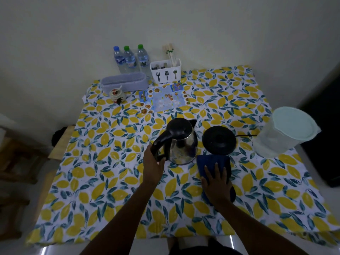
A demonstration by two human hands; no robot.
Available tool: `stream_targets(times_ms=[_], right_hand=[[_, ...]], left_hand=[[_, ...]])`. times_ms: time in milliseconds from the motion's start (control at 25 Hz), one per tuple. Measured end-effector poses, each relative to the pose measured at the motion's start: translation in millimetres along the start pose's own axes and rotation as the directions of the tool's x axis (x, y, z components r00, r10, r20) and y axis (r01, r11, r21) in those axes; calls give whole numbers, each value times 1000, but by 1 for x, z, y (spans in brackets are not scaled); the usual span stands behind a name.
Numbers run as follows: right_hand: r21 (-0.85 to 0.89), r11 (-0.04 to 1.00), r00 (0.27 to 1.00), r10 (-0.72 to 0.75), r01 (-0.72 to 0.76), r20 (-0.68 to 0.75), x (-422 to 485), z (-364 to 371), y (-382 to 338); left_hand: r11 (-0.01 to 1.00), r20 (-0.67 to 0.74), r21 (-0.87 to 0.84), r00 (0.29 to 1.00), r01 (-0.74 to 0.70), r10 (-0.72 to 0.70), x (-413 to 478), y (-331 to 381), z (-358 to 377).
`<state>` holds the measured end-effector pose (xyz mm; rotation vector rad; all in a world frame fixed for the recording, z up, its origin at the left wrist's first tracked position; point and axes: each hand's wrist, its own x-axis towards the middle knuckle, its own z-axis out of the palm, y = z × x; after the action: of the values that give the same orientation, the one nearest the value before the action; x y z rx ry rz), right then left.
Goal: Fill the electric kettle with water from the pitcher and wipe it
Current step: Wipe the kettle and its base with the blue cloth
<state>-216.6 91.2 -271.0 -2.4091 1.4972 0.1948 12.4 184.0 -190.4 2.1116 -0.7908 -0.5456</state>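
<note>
A steel electric kettle (184, 146) with a black lid and handle stands on the lemon-print tablecloth (110, 181), off its round black base (219, 139), which lies just to its right. My left hand (153, 165) grips the kettle's black handle. A dark blue cloth (211, 162) lies in front of the base, and my right hand (217, 183) rests flat on it with fingers spread. The translucent pitcher (283, 133) with a pale lid stands at the right, apart from both hands.
At the back stand three water bottles (130, 58), a white cutlery holder (165, 70), a lilac box (124, 82), a small jar (116, 94) and a printed leaflet (163, 100). The base's black cord (246, 135) runs toward the pitcher. A wooden stool (60, 142) sits left.
</note>
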Motion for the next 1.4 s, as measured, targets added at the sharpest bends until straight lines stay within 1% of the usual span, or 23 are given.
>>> stream_targets(times_ms=[80, 160, 200, 280, 400, 480, 600, 640, 680, 720, 760, 840, 880, 960, 1040, 1080, 1120, 1160, 1240, 1320, 1400], right_hand=[[-60, 996, 997, -72, 73, 18, -4, 2, -8], [-73, 990, 992, -117, 120, 46, -11, 4, -18], [-72, 986, 988, -143, 147, 59, -15, 6, -25], [-84, 970, 972, -224, 230, 73, -24, 13, -39], [-107, 912, 915, -381, 395, 136, -33, 23, -57], [-93, 867, 867, -472, 490, 161, -32, 23, -53], [-100, 779, 782, -599, 619, 174, -32, 24, -16], [-99, 760, 764, -623, 642, 166, -30, 23, 1], [-98, 756, 761, -632, 647, 143, -27, 20, 18], [-100, 773, 779, -618, 627, 103, -23, 16, 32], [-101, 811, 817, -571, 576, 76, -18, 9, 41], [-82, 898, 902, -430, 432, 47, -7, -2, 43], [-64, 924, 926, -376, 377, 28, -4, -3, 36], [-23, 948, 949, -316, 316, 6, -5, -7, 5], [3, 949, 948, -317, 317, 16, -12, 2, -29], [-3, 934, 934, -356, 356, 30, -18, 7, -43], [-19, 905, 904, -422, 424, 72, -25, 15, -54], [-52, 861, 858, -496, 506, 135, -33, 21, -58], [-110, 759, 763, -615, 641, 201, -42, 30, -48], [-108, 707, 708, -664, 699, 239, -46, 28, -25], [-131, 681, 690, -686, 721, 229, -45, 20, 4]], left_hand=[[970, 121, 220, 984, 100, -129, -23, -29, 6], [881, 267, 466, 936, 82, -229, -52, -58, 14], [836, 306, 545, 915, 58, -263, -66, -70, 17], [791, 326, 610, 898, 38, -295, -83, -85, 18], [777, 348, 628, 903, -24, -253, -89, -94, 13], [778, 366, 627, 899, -45, -242, -88, -91, 9], [786, 381, 617, 891, -44, -249, -89, -90, 7], [788, 385, 614, 888, -45, -250, -89, -90, 7], [788, 388, 614, 886, -45, -252, -89, -90, 8], [787, 388, 615, 887, -45, -252, -89, -90, 8], [785, 388, 617, 886, -46, -253, -89, -90, 8], [789, 397, 613, 881, -46, -257, -89, -90, 7], [791, 402, 610, 879, -49, -256, -89, -89, 6], [791, 404, 610, 879, -52, -253, -90, -89, 7], [788, 404, 613, 879, -54, -254, -89, -88, 7], [787, 403, 614, 879, -53, -256, -89, -88, 6], [789, 402, 612, 879, -52, -254, -90, -88, 6], [793, 403, 607, 881, -53, -250, -90, -88, 6], [793, 405, 605, 884, -68, -234, -91, -88, 6], [789, 401, 610, 887, -73, -228, -91, -89, 6], [789, 405, 611, 884, -71, -234, -92, -87, 4]])
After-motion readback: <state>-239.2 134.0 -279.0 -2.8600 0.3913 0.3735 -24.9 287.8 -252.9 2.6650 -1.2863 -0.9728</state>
